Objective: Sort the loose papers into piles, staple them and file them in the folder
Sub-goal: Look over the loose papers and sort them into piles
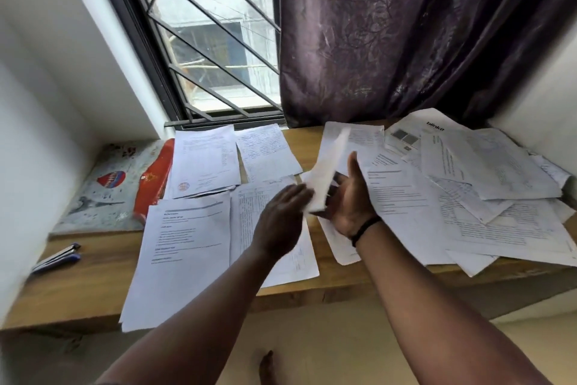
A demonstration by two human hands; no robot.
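Both bare forearms reaching forward and inward, hands meeting at mid-frame. Left hand (282, 216) back-up, blurred, fingers extended toward the right one, grip unclear. Right hand (349, 197) turned palm-inward, thumb raised, fingers (332, 194) spread and lightly bent, a dark band round the wrist.
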